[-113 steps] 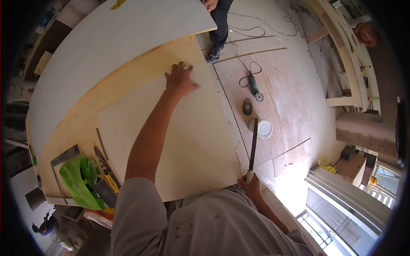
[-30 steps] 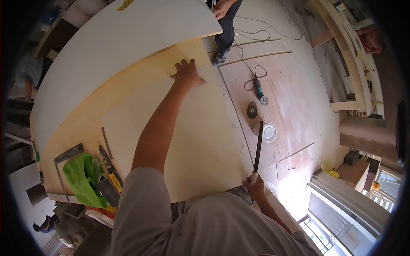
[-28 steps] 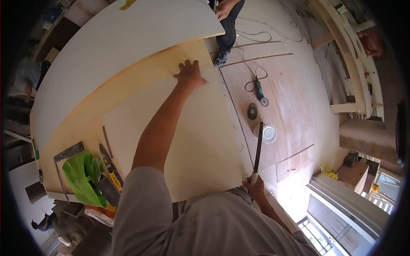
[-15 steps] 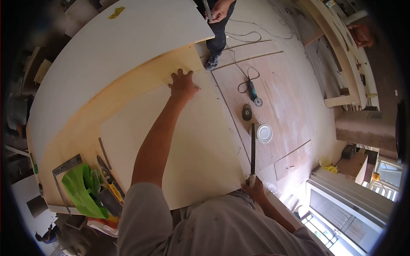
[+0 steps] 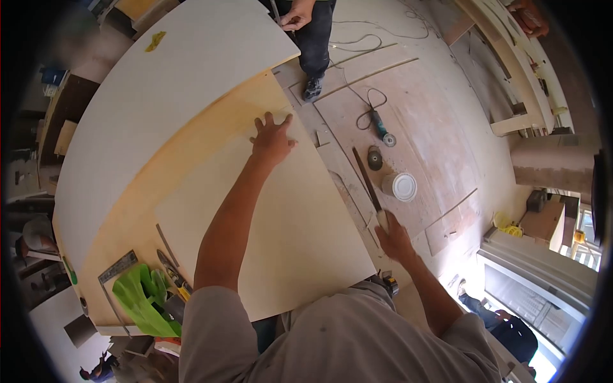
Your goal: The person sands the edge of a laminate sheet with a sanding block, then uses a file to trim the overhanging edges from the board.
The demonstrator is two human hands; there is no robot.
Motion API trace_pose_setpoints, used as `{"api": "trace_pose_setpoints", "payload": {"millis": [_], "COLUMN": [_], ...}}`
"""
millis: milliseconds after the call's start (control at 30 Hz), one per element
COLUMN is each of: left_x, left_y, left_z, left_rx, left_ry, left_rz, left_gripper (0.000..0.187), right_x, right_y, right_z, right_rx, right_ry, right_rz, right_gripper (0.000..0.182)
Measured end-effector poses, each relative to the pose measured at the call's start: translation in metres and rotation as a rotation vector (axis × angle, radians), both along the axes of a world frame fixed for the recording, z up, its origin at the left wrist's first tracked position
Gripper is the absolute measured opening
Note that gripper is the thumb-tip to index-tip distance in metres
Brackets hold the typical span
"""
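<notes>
My left hand point(image 5: 273, 142) presses on a pale flat board point(image 5: 300, 223), fingers spread, near its far edge. Off the board's right edge, my right hand point(image 5: 396, 237) is wrapped around the light handle of a long, dark, narrow file point(image 5: 366, 180). The blade points away from me and sits apart from the board edge. Beneath the pale board is a yellowish wooden panel point(image 5: 137, 204). A large white curved board point(image 5: 147, 96) lies beyond it.
A metal square point(image 5: 118, 267), a green cloth point(image 5: 137, 300) and pliers point(image 5: 167, 265) lie at the left. On the floor are an angle grinder point(image 5: 378, 124) with its cord, a dark round tool point(image 5: 375, 157) and a white can point(image 5: 403, 187). Another person's hand point(image 5: 298, 14) is at the top.
My right hand has moved forward, carrying the file away from my body and tilting it leftward. My left hand stays spread on the board. The view has shifted slightly.
</notes>
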State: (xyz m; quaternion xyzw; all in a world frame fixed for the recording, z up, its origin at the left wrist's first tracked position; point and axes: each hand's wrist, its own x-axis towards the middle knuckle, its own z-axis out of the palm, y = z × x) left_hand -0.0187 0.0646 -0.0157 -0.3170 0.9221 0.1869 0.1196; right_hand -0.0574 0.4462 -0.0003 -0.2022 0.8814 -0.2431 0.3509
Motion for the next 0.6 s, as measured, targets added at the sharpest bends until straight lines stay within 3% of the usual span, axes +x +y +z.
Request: {"api": "trace_pose_setpoints", "payload": {"millis": [67,133,333,400,600], "left_x": [-0.002,-0.006,-0.018,-0.018,-0.018], "left_y": [0.000,-0.001,-0.007,-0.006,-0.007], "left_z": [0.001,0.004,0.007,0.009,0.006], "left_rx": [0.001,-0.013,0.026,0.027,0.024], "left_ry": [-0.013,-0.058,-0.161,-0.161,-0.157], "left_rz": [0.005,0.000,-0.005,-0.015,-0.036], "left_gripper": [0.079,0.083,0.090,0.090,0.091], "right_x": [-0.023,-0.045,-0.090,-0.099,-0.106], "right_y": [-0.046,-0.106,-0.222,-0.238,-0.284], "right_z": [-0.008,0.018,0.050,0.065,0.116], "right_rx": [-0.174,-0.125,-0.107,-0.091,0.311], "right_ry": [0.060,0.081,0.186,0.035,0.043], "right_rz": [0.114,0.222,0.552,0.614,0.685], "right_gripper": [0.059,0.057,0.035,0.028,0.030]}}
